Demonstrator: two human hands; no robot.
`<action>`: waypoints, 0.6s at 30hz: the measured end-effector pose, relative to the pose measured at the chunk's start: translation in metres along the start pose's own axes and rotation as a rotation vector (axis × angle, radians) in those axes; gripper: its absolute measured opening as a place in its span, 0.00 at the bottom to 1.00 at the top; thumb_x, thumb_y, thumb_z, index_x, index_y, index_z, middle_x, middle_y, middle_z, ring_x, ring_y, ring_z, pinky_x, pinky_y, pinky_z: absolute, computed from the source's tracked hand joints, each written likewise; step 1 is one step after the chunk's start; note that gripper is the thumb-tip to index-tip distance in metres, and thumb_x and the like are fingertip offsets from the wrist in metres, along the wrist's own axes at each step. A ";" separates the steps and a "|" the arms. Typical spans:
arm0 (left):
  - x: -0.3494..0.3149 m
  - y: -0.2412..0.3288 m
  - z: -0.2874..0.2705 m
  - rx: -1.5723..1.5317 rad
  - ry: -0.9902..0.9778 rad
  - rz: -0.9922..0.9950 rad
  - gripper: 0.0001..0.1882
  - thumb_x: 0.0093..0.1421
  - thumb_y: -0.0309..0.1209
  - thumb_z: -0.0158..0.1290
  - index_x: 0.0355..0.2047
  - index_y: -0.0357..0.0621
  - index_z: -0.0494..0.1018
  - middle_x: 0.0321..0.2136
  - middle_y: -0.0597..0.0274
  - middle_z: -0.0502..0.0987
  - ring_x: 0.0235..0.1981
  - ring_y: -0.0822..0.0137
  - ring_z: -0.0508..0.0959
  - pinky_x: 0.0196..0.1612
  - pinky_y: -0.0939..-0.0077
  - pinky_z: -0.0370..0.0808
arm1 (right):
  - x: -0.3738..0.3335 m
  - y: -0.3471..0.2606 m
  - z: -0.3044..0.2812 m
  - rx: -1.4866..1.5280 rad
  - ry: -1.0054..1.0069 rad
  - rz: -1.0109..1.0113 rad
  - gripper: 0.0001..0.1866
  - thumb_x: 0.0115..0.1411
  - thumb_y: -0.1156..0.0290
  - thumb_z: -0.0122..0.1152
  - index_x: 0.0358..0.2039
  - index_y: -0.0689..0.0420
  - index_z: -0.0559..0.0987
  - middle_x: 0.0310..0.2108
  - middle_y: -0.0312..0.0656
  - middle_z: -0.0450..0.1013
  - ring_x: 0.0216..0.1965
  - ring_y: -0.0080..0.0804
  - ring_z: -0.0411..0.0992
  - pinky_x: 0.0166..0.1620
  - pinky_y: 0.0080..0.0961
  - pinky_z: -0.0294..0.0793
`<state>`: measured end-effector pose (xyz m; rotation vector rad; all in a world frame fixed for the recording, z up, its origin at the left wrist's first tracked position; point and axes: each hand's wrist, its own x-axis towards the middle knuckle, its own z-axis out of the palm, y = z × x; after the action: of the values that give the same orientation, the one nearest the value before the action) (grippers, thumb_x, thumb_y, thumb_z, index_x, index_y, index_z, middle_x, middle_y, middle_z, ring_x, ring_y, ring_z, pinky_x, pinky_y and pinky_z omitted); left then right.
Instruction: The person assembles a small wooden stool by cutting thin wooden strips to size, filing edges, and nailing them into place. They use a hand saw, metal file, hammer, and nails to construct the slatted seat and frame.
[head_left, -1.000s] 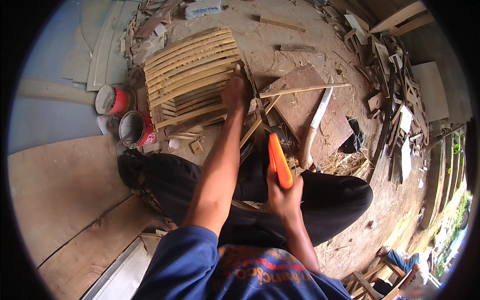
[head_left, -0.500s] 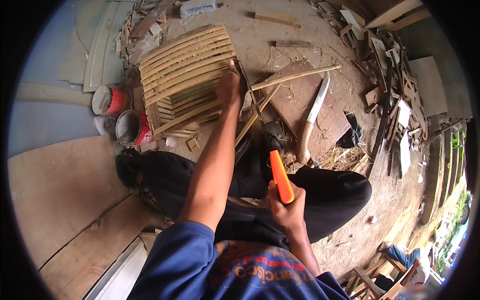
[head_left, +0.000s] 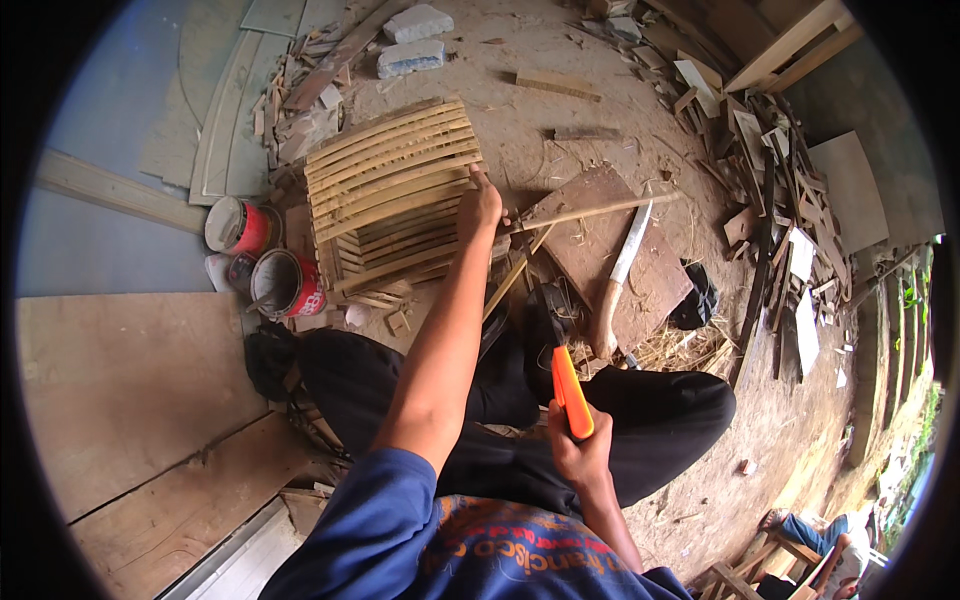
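My right hand (head_left: 582, 450) is wrapped round the orange handle of a handsaw (head_left: 571, 392), low over my lap. The thin dark blade points away from me and is hard to follow against the dark clothing. My left hand (head_left: 481, 210) grips the right side of a slatted bamboo crate (head_left: 395, 185), thumb against the slats. Some of its fingers are hidden. A long bamboo strip (head_left: 590, 211) sticks out rightward from beside that hand. Another thin strip (head_left: 520, 270) slants down toward my legs.
A large knife (head_left: 628, 258) with a wooden handle lies across a brown board (head_left: 655, 285). Two red paint cans (head_left: 308, 288) stand left of the crate. Scrap wood (head_left: 800, 215) is piled at right, and pale blocks (head_left: 411, 58) lie at the back. Another person (head_left: 850, 550) sits at lower right.
The view has shifted, so the crate and floor things appear lower. The saw handle now sits lower, nearer my body. My left hand stays on the crate's right side.
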<state>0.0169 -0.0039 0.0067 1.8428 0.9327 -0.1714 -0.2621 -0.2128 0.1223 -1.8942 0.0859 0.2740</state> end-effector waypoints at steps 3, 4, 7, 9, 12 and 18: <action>0.001 -0.003 0.000 -0.011 -0.070 0.008 0.53 0.68 0.67 0.16 0.28 0.34 0.81 0.19 0.51 0.81 0.27 0.50 0.83 0.41 0.59 0.78 | -0.001 0.004 -0.008 0.054 0.004 -0.011 0.15 0.64 0.73 0.60 0.21 0.61 0.71 0.13 0.33 0.62 0.18 0.15 0.57 0.22 0.23 0.59; 0.014 -0.011 0.005 -0.034 -0.024 -0.024 0.51 0.69 0.65 0.20 0.26 0.32 0.81 0.19 0.46 0.81 0.30 0.47 0.84 0.42 0.55 0.78 | -0.002 0.004 -0.009 0.102 -0.016 0.046 0.14 0.64 0.73 0.60 0.21 0.61 0.71 0.13 0.32 0.62 0.18 0.15 0.57 0.22 0.22 0.58; 0.012 -0.013 0.016 0.146 0.225 0.112 0.48 0.70 0.63 0.23 0.27 0.33 0.81 0.25 0.40 0.82 0.35 0.41 0.84 0.44 0.50 0.79 | -0.001 0.011 -0.012 0.145 -0.025 0.059 0.13 0.65 0.74 0.60 0.22 0.62 0.72 0.15 0.28 0.63 0.19 0.13 0.57 0.22 0.21 0.57; 0.006 -0.009 0.018 0.176 0.268 0.096 0.47 0.70 0.63 0.24 0.29 0.34 0.82 0.29 0.37 0.82 0.37 0.39 0.83 0.44 0.48 0.79 | 0.001 0.008 -0.013 0.136 -0.028 0.079 0.13 0.64 0.74 0.60 0.23 0.63 0.72 0.15 0.30 0.64 0.19 0.13 0.58 0.22 0.21 0.59; 0.006 -0.006 0.018 0.206 0.305 0.095 0.46 0.70 0.63 0.25 0.32 0.35 0.82 0.33 0.37 0.82 0.40 0.37 0.82 0.45 0.48 0.79 | 0.008 -0.017 -0.012 0.022 -0.004 -0.014 0.13 0.64 0.73 0.61 0.24 0.64 0.73 0.15 0.34 0.65 0.20 0.14 0.59 0.23 0.21 0.62; 0.016 -0.015 0.019 0.214 0.277 0.098 0.44 0.70 0.62 0.26 0.36 0.36 0.81 0.36 0.36 0.82 0.41 0.36 0.81 0.47 0.45 0.78 | 0.044 -0.026 -0.003 -0.048 -0.041 0.090 0.14 0.64 0.71 0.62 0.24 0.65 0.74 0.13 0.39 0.64 0.21 0.15 0.59 0.23 0.24 0.64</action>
<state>0.0237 -0.0091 -0.0213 2.1438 1.0430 0.0489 -0.2139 -0.2038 0.1367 -1.9339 0.1386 0.3794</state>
